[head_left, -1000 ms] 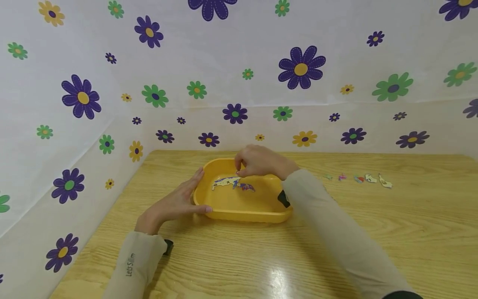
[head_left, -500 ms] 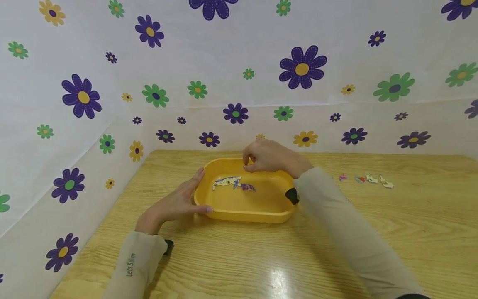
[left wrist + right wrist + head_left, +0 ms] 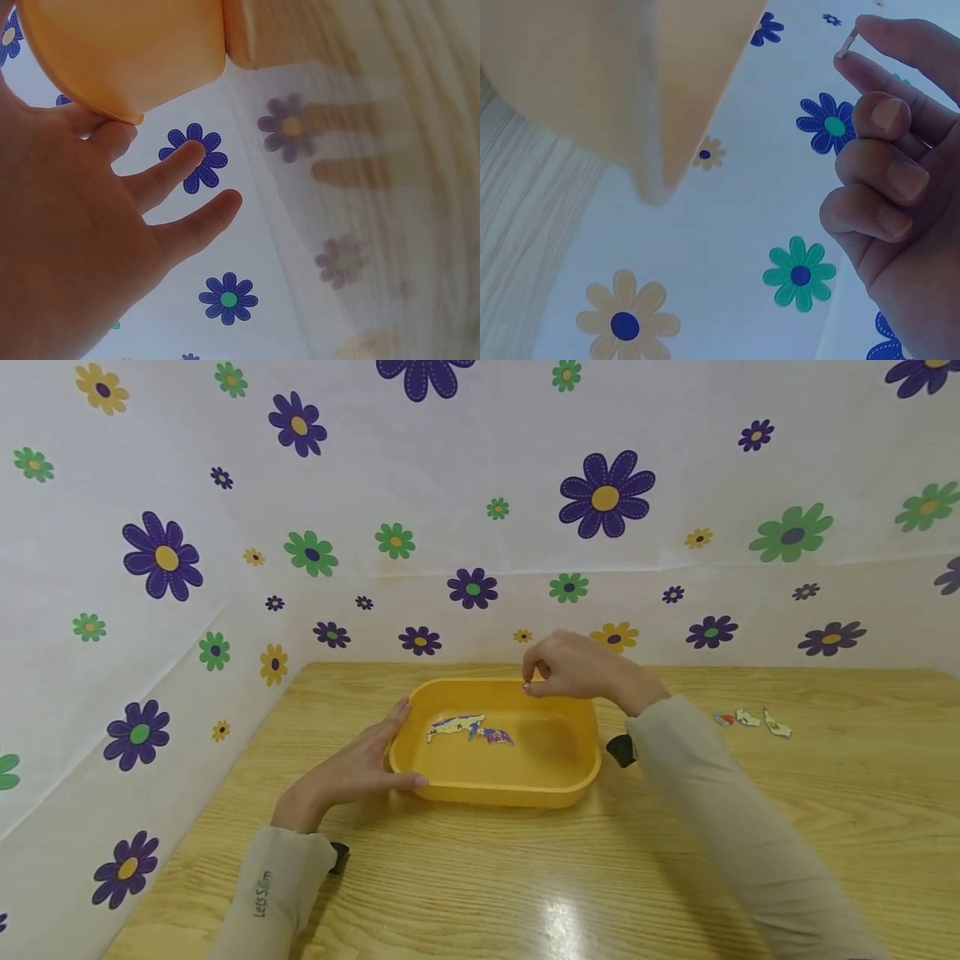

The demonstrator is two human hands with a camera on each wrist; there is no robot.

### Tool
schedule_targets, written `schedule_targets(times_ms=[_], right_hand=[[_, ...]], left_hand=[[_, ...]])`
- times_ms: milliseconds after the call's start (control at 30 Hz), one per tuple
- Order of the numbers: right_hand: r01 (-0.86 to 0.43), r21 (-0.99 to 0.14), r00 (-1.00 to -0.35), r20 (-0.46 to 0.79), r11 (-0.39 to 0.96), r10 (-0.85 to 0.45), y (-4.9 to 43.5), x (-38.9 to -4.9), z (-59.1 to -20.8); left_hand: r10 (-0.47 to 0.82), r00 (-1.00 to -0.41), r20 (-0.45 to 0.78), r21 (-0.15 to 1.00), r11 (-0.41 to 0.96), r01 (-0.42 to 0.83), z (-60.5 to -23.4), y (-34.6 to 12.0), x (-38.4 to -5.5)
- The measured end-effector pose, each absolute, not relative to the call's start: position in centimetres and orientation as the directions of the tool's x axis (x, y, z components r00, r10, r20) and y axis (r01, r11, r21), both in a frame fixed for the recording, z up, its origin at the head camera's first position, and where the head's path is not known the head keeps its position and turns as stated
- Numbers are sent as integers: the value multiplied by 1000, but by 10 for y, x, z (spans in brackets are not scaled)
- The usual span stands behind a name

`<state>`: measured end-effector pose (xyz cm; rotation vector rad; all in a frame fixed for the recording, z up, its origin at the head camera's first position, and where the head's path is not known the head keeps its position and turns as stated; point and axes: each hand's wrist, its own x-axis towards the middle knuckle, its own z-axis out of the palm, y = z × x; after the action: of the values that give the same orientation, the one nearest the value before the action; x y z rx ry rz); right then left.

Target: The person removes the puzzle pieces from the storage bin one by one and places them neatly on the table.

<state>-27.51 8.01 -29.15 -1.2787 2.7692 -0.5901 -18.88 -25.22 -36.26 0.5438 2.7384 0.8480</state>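
Note:
A yellow tray (image 3: 517, 791) sits on the wooden table. My left hand (image 3: 356, 768) rests against its left end, thumb along the near rim, the other fingers at the outer wall. Spread, fairly straight fingers show in the left wrist view. Inside the tray lie two flat, irregular printed pieces, a cream and blue one (image 3: 452, 725) and a blue and red one (image 3: 498, 737). Over the far rim, my right hand (image 3: 581, 668) pinches a small thin piece (image 3: 847, 43) between thumb and index finger. It shows edge-on in the right wrist view; its other fingers are curled in.
To the right of the tray, several similar flat pieces lie on the table (image 3: 825, 827), among them a red and blue one (image 3: 723, 720) and a cream one (image 3: 777, 724). A white flower-printed sheet (image 3: 337, 485) hangs behind and to the left.
My right hand has moved right and slightly up, from over the pieces in the tray to the far rim, still pinching the small piece. My left hand has stayed put.

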Motion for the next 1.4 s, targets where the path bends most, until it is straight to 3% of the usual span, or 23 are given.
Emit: schedule_targets(times_ms=[233,600,1400], right_hand=[[-686,-385,-700,117,618,-704,97,-275,-295],[-685,-390,-709,160,616,-687,126,-271,-302],[-603,-399,-782,126,691,-611,190,-262,-312]], left_hand=[[415,-904,-99,577,765,288,-363,-253,-189],[417,-903,-102,574,766,289,-362,-254,-189],[415,-903,-114,592,758,274,-362,-253,-188]])
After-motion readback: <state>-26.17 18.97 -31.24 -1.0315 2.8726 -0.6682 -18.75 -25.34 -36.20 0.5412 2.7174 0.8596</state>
